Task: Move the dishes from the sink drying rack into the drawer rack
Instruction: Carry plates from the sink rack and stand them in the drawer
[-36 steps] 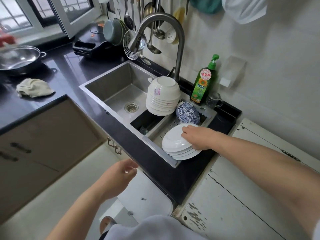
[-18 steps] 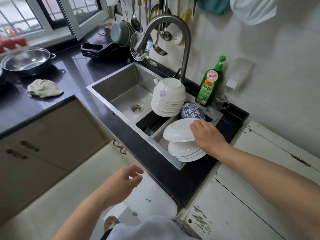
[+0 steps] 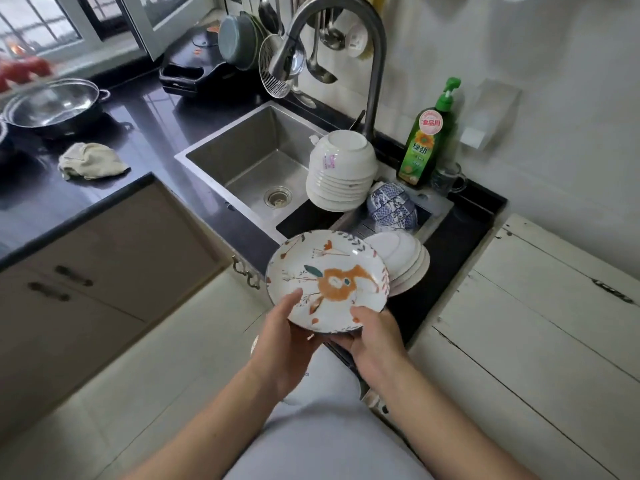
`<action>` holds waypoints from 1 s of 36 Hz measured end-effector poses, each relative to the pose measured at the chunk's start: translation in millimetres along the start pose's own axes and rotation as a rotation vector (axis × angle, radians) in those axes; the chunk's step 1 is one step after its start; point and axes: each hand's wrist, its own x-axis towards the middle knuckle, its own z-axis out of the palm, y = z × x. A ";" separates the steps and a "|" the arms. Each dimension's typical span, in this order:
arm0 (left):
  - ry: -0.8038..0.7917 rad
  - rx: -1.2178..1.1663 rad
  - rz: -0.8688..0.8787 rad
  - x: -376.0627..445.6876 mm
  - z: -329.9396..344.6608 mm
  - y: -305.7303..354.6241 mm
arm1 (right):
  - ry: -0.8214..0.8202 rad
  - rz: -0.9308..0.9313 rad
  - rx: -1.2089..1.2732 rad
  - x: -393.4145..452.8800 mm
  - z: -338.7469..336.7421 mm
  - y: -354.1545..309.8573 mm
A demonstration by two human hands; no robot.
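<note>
Holding a flowered plate (image 3: 329,278) face-up, the left hand (image 3: 284,341) and right hand (image 3: 374,344) each kept a clamped grip on its near rim, above the surface (image 3: 242,233).

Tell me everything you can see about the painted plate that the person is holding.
The painted plate is round, shallow and glossy, seemingly ceramic, white with an orange flower, a teal leaf, thin stems and small leaves around the rim. It faces up, tilted slightly toward the camera, in front of the sink drying rack. The left hand and right hand grip its near edge, thumbs on top, fingers hidden underneath.
</note>
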 end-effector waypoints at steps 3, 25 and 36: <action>0.184 -0.008 0.051 4.7 -6.2 -5.3 | -0.100 0.012 -0.123 -3.8 0.6 11.6; 0.604 -0.170 0.114 -5.8 -31.3 -3.8 | -0.501 -0.589 -2.683 150.1 -43.8 -135.1; 0.644 -0.220 0.067 -11.0 -32.6 1.2 | -0.581 -0.770 -2.641 167.6 -76.3 -145.6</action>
